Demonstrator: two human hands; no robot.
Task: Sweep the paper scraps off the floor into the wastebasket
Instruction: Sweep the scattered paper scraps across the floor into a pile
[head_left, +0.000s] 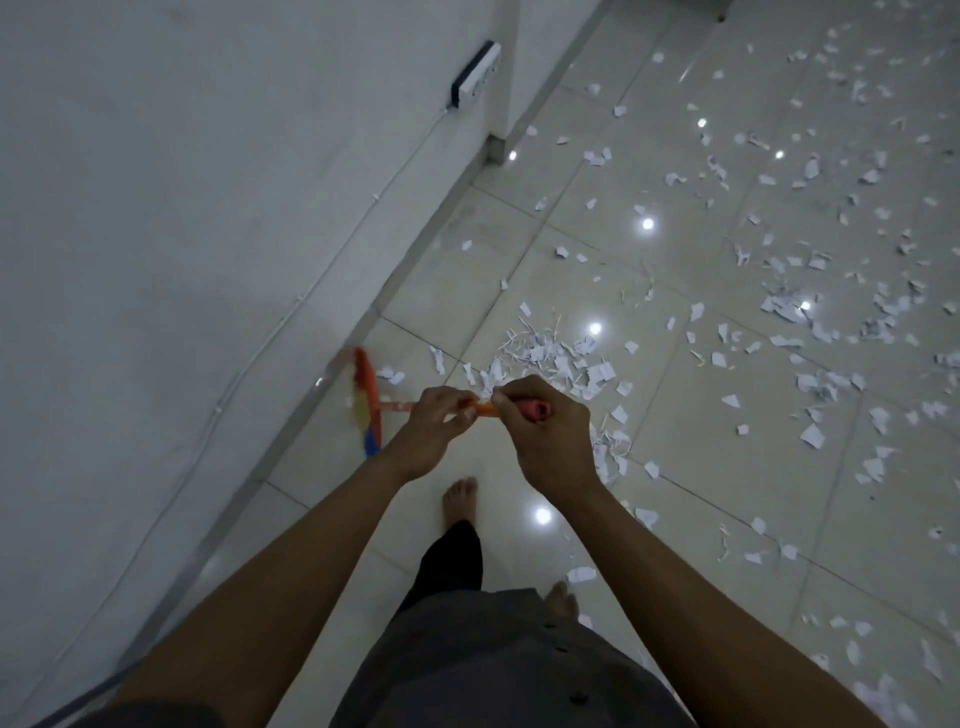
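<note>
Both arms outstretched, left hand (432, 427) and right hand (545, 426) curled round orange broom handle (485, 408), side by side

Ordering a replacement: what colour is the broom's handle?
The broom handle is orange; the head view shows it best.

- A plain white wall (156, 208) filled the left side and ran diagonally away toward the upper middle.
- A white power strip (477, 73) with a dark edge was fixed high on that wall.
- A thin white cable (311, 280) ran down from it along the wall, held by small clips.
- A grey skirting strip (415, 249) lined the foot of the wall where it met the floor (447, 306).
- Near the top the wall stepped out at a corner (524, 62), with a small dark block (494, 150) at its base.
- The floor was laid in large, glossy, pale tiles with thin dark joints.
- Round bright spots of reflected light (648, 224) dotted the tiles; otherwise the room was dim.
</note>
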